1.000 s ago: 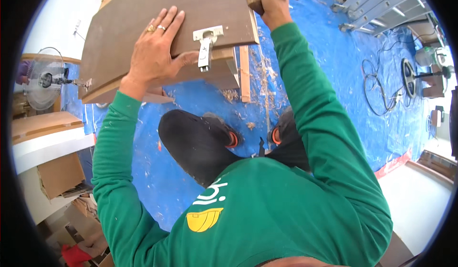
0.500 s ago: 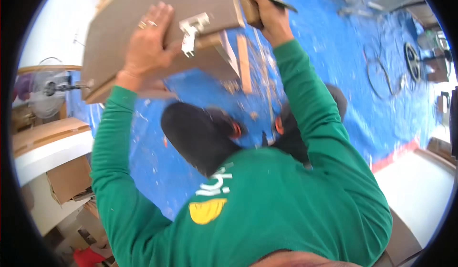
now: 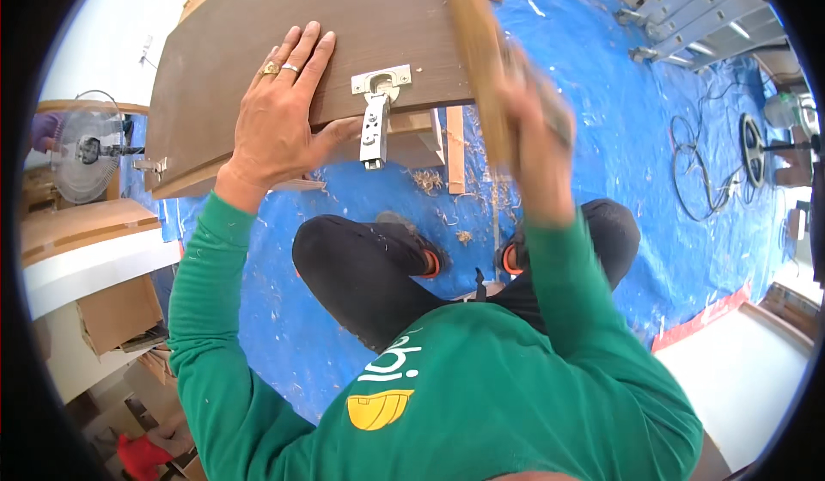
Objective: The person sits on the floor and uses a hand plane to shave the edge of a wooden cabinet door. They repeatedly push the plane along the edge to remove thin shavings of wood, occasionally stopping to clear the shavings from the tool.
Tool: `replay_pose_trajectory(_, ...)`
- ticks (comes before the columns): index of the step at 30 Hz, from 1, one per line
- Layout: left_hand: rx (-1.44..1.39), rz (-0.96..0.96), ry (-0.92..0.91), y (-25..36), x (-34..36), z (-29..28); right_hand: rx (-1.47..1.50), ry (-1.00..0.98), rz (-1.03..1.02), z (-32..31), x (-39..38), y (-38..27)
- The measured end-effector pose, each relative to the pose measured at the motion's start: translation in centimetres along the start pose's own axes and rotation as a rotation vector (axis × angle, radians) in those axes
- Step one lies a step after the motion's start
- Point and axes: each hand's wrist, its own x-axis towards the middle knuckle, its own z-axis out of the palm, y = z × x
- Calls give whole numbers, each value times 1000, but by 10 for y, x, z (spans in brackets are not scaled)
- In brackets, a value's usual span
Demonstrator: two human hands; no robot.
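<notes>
A brown wooden panel [image 3: 223, 69] lies across the top of the view, with a silver hinge [image 3: 380, 82] hanging over its front edge and another hinge [image 3: 150, 165] at the left corner. My left hand [image 3: 279, 116] rests on the panel, fingers spread, two rings on them, thumb against the front edge. My right hand [image 3: 541, 137] is closed on a long wooden hand plane [image 3: 477, 43] held along the panel's right edge; both are motion-blurred, so the exact contact cannot be made out. Wood shavings [image 3: 427, 180] and a wooden strip [image 3: 455, 159] lie below.
Blue plastic sheeting [image 3: 619, 163] covers the floor. An aluminium ladder [image 3: 687, 17] stands upper right, beside coiled cables [image 3: 696, 172]. A fan [image 3: 86, 155] is at the left, above stacked boards [image 3: 86, 232] and cardboard [image 3: 116, 318]. A white board [image 3: 730, 386] lies lower right.
My right hand and the plane have swept from the panel's far right corner toward me, down along its right edge. My left hand stays on the panel, which sits slightly lower in view.
</notes>
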Motion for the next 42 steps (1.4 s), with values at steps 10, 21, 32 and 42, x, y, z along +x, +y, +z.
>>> replay_pose_trajectory(10,-5,-37,-52,11,-6,-4,61,-34,35,4,3,-21)
replay_pose_trajectory(21,39,44,-23,-5,0,9,141,-91,55,-3,-11,-37)
replay_pose_trajectory(32,58,-13,-46,-2,-5,11,115,-2,-72,15,26,0)
replay_pose_trajectory(42,-25,-100,-85,10,-6,-8,288,-118,-3,20,82,2)
